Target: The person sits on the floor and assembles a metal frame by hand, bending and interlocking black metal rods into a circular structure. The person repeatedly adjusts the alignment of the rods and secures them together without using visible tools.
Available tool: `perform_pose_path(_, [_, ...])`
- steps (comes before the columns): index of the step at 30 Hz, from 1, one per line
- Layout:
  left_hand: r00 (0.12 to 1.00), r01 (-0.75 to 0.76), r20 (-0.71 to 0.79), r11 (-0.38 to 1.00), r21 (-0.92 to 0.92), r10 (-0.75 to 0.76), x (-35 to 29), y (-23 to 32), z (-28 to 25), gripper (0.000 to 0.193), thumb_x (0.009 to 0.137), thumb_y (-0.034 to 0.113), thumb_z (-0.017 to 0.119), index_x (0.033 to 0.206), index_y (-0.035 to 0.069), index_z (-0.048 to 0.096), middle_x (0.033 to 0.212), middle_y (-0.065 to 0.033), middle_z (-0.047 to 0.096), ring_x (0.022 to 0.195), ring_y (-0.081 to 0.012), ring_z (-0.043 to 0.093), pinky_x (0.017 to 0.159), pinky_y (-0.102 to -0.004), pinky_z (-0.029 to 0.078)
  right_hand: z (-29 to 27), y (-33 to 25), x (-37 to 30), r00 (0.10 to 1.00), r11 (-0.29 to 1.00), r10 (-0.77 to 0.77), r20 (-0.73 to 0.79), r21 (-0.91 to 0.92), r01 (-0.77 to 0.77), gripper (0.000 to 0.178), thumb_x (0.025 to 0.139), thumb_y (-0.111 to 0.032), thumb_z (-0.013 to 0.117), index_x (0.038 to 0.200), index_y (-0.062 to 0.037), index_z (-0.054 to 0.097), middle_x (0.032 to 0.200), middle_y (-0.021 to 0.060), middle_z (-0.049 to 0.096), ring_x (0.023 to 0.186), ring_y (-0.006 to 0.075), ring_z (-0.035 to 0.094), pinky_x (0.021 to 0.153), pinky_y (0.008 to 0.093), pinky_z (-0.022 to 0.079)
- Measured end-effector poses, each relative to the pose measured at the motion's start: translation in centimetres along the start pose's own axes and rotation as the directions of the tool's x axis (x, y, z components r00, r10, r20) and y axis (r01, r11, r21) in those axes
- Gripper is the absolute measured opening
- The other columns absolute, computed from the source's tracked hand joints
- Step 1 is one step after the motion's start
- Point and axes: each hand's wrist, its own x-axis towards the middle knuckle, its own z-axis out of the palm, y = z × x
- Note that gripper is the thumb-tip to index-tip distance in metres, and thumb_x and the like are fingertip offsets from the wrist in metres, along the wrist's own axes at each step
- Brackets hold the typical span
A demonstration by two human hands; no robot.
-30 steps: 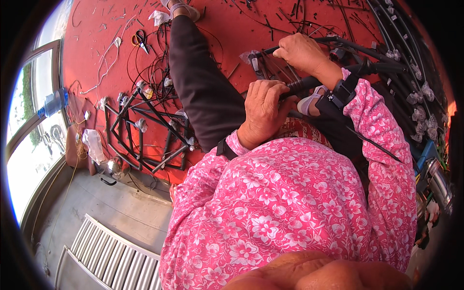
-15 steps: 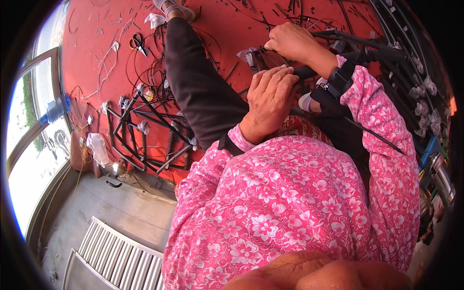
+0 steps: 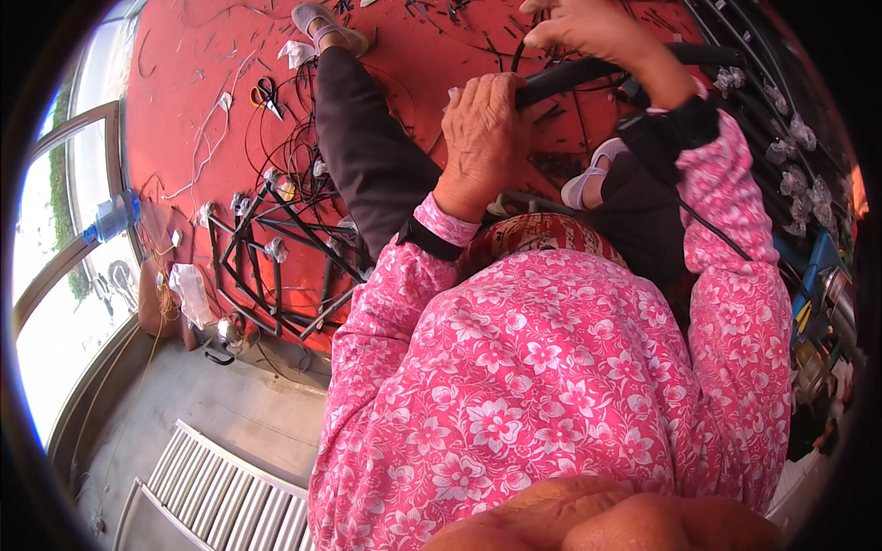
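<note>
Fingers of my left hand (image 3: 480,129) are wrapped around the near end of a thick black tube (image 3: 574,78), which runs off to the right beneath my right forearm. A bit of clear plastic shows beside the left fingers. My right hand (image 3: 593,32) is raised beyond the tube with its fingers bent. A thin black cable (image 3: 516,60) curves up from near the left hand to the right fingertips, which seem to pinch it. The top of the right hand is cut off by the picture's edge.
A tangle of black tubes and cables (image 3: 276,248) lies on the red floor at left, with scissors (image 3: 266,96) above it. More black tubes with plastic-wrapped ends (image 3: 795,179) lie along the right. A white slatted rack (image 3: 225,491) stands at lower left.
My right hand has moved up and to the right, away from my left hand. The left hand has shifted slightly up and left, and the thick tube shows more.
</note>
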Motion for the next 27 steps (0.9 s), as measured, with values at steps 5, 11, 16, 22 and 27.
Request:
perform_pose_path(5, [0.997, -0.02, -0.074, 1.0, -0.011, 0.019, 1.3, -1.0, 0.8, 0.029, 0.074, 0.015, 0.076, 0.098, 0.01, 0.06, 0.088, -0.007, 0.064, 0.087, -0.029, 0.063, 0.075, -0.041, 0.048, -4.5, -0.1, -8.4, 0.944, 0.953, 0.303, 0.13, -0.037, -0.301, 0.045, 0.074, -0.012, 0.074, 0.115, 0.0013, 0.063, 0.081, 0.0067, 0.068, 0.062, 0.0121, 0.062, 0.055, 0.0274, 0.048])
perform_pose_path(11, [0.993, -0.009, -0.117, 1.0, -0.015, 0.007, 2.8, -2.0, 1.2, 0.029, 0.078, 0.02, 0.079, 0.097, 0.011, 0.06, 0.08, -0.0081, 0.065, 0.082, -0.031, 0.065, 0.071, -0.0438, 0.05, 4.6, 11.2, -15.2, 0.899, 0.908, 0.409, 0.156, -0.169, -0.384, 0.029, 0.072, -0.024, 0.077, 0.09, -0.0027, 0.071, 0.084, 0.012, 0.073, 0.078, 0.0233, 0.071, 0.075, 0.0344, 0.054])
perform_pose_path(16, [0.995, 0.012, -0.103, 1.0, -0.016, -0.014, 4.5, -3.3, 1.7, 0.029, 0.075, 0.018, 0.08, 0.093, 0.011, 0.058, 0.084, -0.004, 0.064, 0.085, -0.0274, 0.065, 0.073, -0.0418, 0.049, 11.4, 17.2, -18.1, 0.985, 0.875, 0.14, 0.098, -0.477, -0.077, 0.022, 0.088, -0.022, 0.058, 0.092, -0.0035, 0.07, 0.095, 0.0157, 0.073, 0.094, 0.0323, 0.069, 0.081, 0.043, 0.052])
perform_pose_path(22, [0.988, 0.02, -0.151, 1.0, 0.011, -0.018, 4.9, -4.9, 2.5, 0.029, 0.076, 0.023, 0.081, 0.093, 0.012, 0.06, 0.083, -0.0038, 0.066, 0.084, -0.0278, 0.066, 0.071, -0.0434, 0.05, 10.8, 12.4, -16.9, 0.973, 0.973, 0.23, -0.018, 0.041, -0.229, 0.026, 0.096, -0.022, 0.054, 0.099, -0.0001, 0.069, 0.076, 0.0143, 0.071, 0.074, 0.0257, 0.071, 0.071, 0.0369, 0.053])
perform_pose_path(27, [0.977, 0.09, -0.193, 0.996, 0.002, -0.088, 4.8, -5.8, 2.5, 0.029, 0.076, 0.025, 0.08, 0.094, 0.013, 0.061, 0.083, -0.005, 0.067, 0.084, -0.029, 0.066, 0.073, -0.0441, 0.05, 7.6, 2.9, -15.7, 0.98, 0.982, 0.188, -0.066, 0.022, -0.187, 0.029, 0.097, -0.016, 0.054, 0.119, 0.001, 0.062, 0.068, 0.0061, 0.063, 0.062, 0.0129, 0.062, 0.062, 0.0291, 0.049])
